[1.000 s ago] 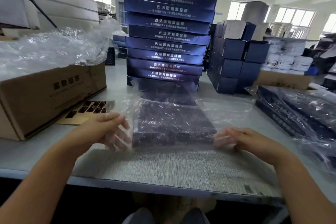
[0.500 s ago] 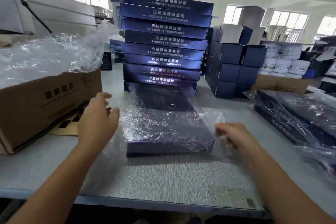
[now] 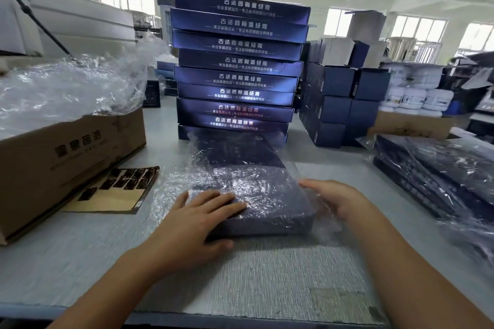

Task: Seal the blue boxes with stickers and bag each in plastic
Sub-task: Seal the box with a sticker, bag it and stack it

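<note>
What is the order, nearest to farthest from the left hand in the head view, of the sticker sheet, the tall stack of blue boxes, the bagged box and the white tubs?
1. The bagged box, directly under the left hand, which touches it.
2. The sticker sheet, lying to the hand's left.
3. The tall stack of blue boxes, behind the bagged box.
4. The white tubs, far back right.
</note>
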